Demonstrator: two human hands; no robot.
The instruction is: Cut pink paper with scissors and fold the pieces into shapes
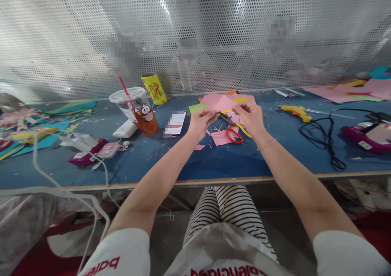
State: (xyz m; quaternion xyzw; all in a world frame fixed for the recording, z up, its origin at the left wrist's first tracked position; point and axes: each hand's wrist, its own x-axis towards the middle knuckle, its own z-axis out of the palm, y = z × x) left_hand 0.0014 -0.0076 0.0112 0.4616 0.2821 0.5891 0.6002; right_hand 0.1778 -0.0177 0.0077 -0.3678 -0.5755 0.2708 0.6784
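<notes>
Both hands are raised just above the blue table, fingers pinched toward each other. A thin yellow strip (226, 111), which looks like paper, spans the gap between them. My left hand (200, 123) pinches its left end, where a small dark bit shows at the fingertips. My right hand (249, 115) is closed on the other end. Just below the strip lie scissors (234, 135) with red and yellow handles, their blades pointing up and left. Under them rests a cut piece of pink paper (220, 138) among small scraps. More pink sheets (210, 100) are stacked behind the hands.
Left of my hands are a phone (174, 124), a plastic drink cup (134, 111) with a red straw, and a yellow can (154, 89). A yellow glue gun (295, 113) and black cable (331, 145) lie right. Perforated metal (214, 35) closes the table's back.
</notes>
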